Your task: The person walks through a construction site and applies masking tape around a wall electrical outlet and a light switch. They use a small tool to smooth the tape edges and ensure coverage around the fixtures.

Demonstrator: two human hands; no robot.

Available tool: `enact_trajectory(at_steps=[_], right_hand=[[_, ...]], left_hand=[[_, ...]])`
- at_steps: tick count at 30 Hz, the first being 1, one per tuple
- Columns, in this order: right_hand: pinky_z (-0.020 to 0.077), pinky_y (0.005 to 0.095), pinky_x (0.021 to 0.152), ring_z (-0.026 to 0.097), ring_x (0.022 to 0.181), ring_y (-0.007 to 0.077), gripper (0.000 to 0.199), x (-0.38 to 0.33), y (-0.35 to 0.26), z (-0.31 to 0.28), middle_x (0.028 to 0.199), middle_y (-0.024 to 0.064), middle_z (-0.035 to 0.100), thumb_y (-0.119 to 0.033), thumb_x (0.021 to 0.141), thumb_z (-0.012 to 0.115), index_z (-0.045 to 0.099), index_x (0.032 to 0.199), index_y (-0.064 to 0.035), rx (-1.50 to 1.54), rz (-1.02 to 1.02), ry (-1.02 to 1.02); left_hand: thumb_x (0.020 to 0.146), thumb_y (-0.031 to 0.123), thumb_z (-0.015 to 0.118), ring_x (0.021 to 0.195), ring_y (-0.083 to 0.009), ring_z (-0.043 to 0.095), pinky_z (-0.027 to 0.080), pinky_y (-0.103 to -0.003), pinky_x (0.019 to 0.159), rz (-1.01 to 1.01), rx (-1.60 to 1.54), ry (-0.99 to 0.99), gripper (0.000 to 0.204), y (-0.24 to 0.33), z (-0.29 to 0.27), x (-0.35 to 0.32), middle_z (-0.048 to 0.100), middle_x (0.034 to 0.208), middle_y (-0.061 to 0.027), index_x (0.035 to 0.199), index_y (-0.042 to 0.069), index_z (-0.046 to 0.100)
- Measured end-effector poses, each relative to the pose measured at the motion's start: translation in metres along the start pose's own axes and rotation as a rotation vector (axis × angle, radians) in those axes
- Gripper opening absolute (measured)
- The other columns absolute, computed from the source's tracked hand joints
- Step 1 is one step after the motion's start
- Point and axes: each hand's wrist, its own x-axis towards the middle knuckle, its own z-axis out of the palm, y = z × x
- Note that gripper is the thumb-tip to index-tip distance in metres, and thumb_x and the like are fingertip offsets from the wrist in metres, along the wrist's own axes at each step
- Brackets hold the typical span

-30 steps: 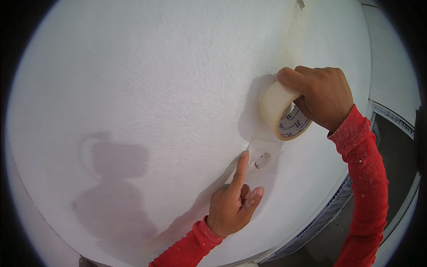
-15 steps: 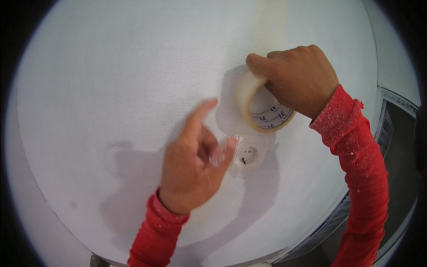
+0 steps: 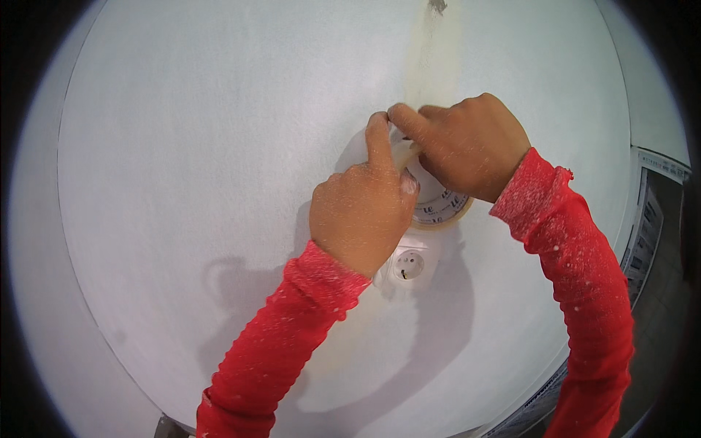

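Observation:
A roll of clear, yellowish packing tape [image 3: 444,213] with a printed white core is held up in front of a white wall. My right hand [image 3: 471,150] is closed on its upper right side, with fingers reaching into the core. My left hand [image 3: 361,208] grips the roll's left side, thumb by the inner edge and index finger stretched up along the outside. The two index fingertips meet at the top of the roll. My hands hide much of the tape, and its loose end cannot be made out. Just below is a white wall socket [image 3: 409,266].
A pale yellowish strip [image 3: 432,62] runs up the white wall [image 3: 204,146] above the roll, with a dark grey patch [image 3: 438,6] at its top. At right stands a frame [image 3: 661,166] with printed film beside a dark opening. Whitish dust covers both red sleeves.
My left hand has moved up and right from open air onto the tape roll. My right hand and the roll have shifted slightly left and down in the view.

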Motion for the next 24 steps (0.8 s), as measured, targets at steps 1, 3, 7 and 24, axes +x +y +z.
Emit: enact_trajectory(at_steps=[1, 3, 7, 24], right_hand=[[0.0583, 0.033, 0.059, 0.073, 0.07, 0.0237, 0.05, -0.003, 0.004, 0.002, 0.092, 0.0095, 0.072, -0.026, 0.085, 0.073, 0.055, 0.13, -0.0141, 0.11, 0.016, 0.064], [0.059, 0.0341, 0.063, 0.073, 0.077, 0.0243, 0.053, -0.013, 0.012, 0.003, 0.1, 0.012, 0.07, -0.026, 0.084, 0.074, 0.054, 0.131, -0.0113, 0.287, 0.055, 0.251], [0.0573, 0.0334, 0.064, 0.07, 0.079, 0.0252, 0.058, -0.048, 0.004, -0.001, 0.098, 0.014, 0.066, -0.034, 0.082, 0.074, 0.055, 0.129, -0.0076, 0.54, 0.279, 0.474], [0.0565, 0.0396, 0.074, 0.069, 0.081, 0.0309, 0.049, -0.049, -0.03, 0.023, 0.107, 0.015, 0.067, 0.0, 0.083, 0.059, 0.052, 0.13, -0.0111, 0.716, 0.492, 0.238]], left_hand=[[0.09, 0.012, 0.061, 0.064, -0.0352, 0.07, 0.056, -0.041, 0.06, 0.017, 0.029, 0.041, 0.059, 0.003, 0.003, 0.001, 0.068, 0.072, -0.0177, 0.142, 0.001, 0.034], [0.091, 0.012, 0.06, 0.064, -0.0359, 0.071, 0.056, -0.042, 0.059, 0.02, 0.079, 0.071, 0.054, 0.008, 0.005, 0.003, 0.069, 0.072, -0.0183, 0.139, 0.002, 0.038], [0.092, 0.013, 0.059, 0.064, -0.0352, 0.071, 0.055, -0.042, 0.057, -0.008, 0.121, 0.059, 0.048, 0.014, -0.008, -0.001, 0.069, 0.07, -0.0182, 0.136, 0.003, 0.041], [0.09, 0.015, 0.068, 0.089, -0.0278, 0.065, 0.054, -0.038, 0.071, -0.015, -0.509, -0.076, 0.066, -0.02, -0.003, -0.118, 0.062, 0.118, -0.0248, 0.144, -0.008, 0.038]])
